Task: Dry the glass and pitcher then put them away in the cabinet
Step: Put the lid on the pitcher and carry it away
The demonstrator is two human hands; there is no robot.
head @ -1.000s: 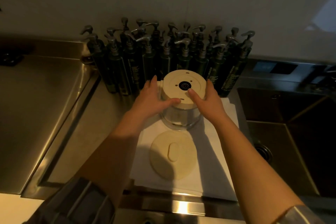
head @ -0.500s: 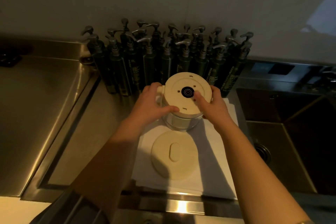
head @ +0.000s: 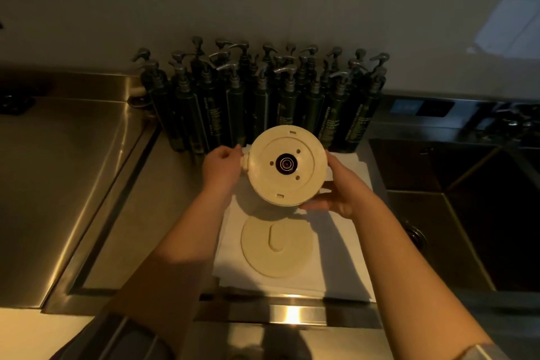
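- Both hands hold the pitcher (head: 285,165): our left hand (head: 222,168) is curled closed on the side stub at its left edge, which we take for the handle, and our right hand (head: 340,187) cups the body from the right and underneath, fingers wrapped on the wall.
- We hold it upside down, above the white cloth (head: 336,266) rather than resting on it, so its cream base with the dark round connector faces the camera.
- Its long axis runs roughly straight toward us, mouth pointing down at the cloth; the body below the base is hidden.
- That axis is what the coming move turns on, in our judgement: to wipe inside we must tip the mouth sideways or upward, and the right hand, already beneath, is better placed to support that turn while the left steers by the handle.
- Nearer to us on the cloth the round cream lid (head: 277,247) lies flat, apart from the pitcher.
- No drying towel is in either hand and no glass is in view, so drying looks barely begun.
- Behind the pitcher stand dark pump bottles (head: 263,102) along the wall; a dark sink (head: 467,213) lies to the right.
- We cannot see a cabinet from here.
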